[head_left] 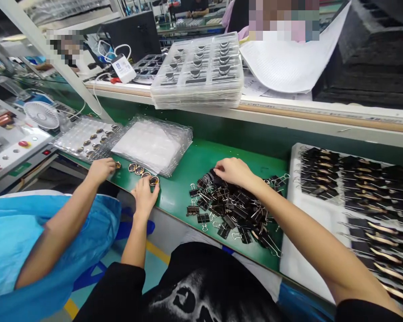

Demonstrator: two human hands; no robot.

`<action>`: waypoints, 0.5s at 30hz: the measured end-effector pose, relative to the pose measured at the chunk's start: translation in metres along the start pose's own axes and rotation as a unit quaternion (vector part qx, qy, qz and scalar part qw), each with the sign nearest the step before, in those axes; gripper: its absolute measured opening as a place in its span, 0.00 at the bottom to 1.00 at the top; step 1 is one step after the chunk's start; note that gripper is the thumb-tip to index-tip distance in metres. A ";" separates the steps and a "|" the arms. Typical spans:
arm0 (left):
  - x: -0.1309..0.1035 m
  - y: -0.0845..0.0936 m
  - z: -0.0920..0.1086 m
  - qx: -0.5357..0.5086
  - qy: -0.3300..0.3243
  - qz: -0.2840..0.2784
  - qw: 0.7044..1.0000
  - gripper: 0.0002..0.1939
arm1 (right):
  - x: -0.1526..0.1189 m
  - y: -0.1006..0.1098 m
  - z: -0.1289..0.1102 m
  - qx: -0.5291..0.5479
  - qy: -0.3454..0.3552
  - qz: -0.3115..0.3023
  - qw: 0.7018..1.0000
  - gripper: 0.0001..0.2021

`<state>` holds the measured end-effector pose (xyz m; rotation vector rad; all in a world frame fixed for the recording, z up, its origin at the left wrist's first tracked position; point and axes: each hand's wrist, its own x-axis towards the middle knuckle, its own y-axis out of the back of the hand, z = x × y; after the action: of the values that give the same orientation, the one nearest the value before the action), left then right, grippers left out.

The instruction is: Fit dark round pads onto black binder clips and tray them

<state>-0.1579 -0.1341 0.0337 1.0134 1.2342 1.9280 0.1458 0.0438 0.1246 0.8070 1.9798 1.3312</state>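
On the green bench, my left hand (145, 195) has its fingers bent around a round gold-rimmed part (154, 180) with a dark middle. A few similar gold-rimmed parts (133, 167) lie in a row just past my fingertips. My right hand (234, 171) is at the far left side of a heap of black binder clips (233, 205) with silver wire handles. Its thumb and fingers pinch together on what looks like a black binder clip (213, 177), partly covered by the hand.
A co-worker's hand (102, 171) touches another gold-rimmed part at left. Clear plastic trays (154, 143) are stacked behind the row. A white tray (297, 223) at right holds rows of clips with gold-edged pieces. More stacked trays (198, 67) stand on the shelf above.
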 end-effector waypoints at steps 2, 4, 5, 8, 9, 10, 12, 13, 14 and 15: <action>-0.002 -0.001 0.003 -0.006 -0.033 -0.001 0.999 0.20 | -0.011 0.002 0.009 0.048 -0.001 0.065 0.997 0.13; -0.005 -0.005 0.008 -0.021 -0.056 -0.005 0.998 0.18 | -0.025 0.004 0.017 0.132 -0.010 0.130 0.983 0.13; -0.007 -0.007 0.011 -0.032 -0.068 -0.010 0.997 0.17 | -0.033 0.005 0.021 0.190 -0.017 0.149 0.970 0.12; -0.011 -0.014 0.025 -0.083 -0.117 -0.041 0.989 0.14 | -0.054 0.005 0.030 0.396 -0.046 0.143 0.906 0.14; -0.011 -0.016 0.031 -0.100 -0.133 -0.052 0.985 0.16 | -0.059 0.004 0.031 0.456 -0.056 0.129 0.879 0.16; -0.010 -0.017 0.038 -0.113 -0.145 -0.061 0.981 0.18 | -0.064 0.003 0.033 0.507 -0.064 0.116 0.852 0.18; -0.006 -0.020 0.050 -0.125 -0.155 -0.076 0.977 0.23 | -0.071 0.000 0.035 0.580 -0.081 0.099 0.805 0.23; -0.003 -0.021 0.057 -0.123 -0.159 -0.083 0.976 0.24 | -0.073 -0.002 0.036 0.604 -0.088 0.098 0.786 0.24; -0.001 -0.021 0.063 -0.121 -0.165 -0.091 0.975 0.23 | -0.075 -0.003 0.036 0.620 -0.092 0.102 0.773 0.25; 0.002 -0.022 0.068 -0.118 -0.173 -0.101 0.973 0.22 | -0.078 -0.005 0.037 0.627 -0.092 0.111 0.765 0.25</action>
<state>-0.0983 -0.0944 0.0321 1.0027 0.8532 1.6126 0.2219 0.0036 0.1204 1.6828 2.5062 -0.2379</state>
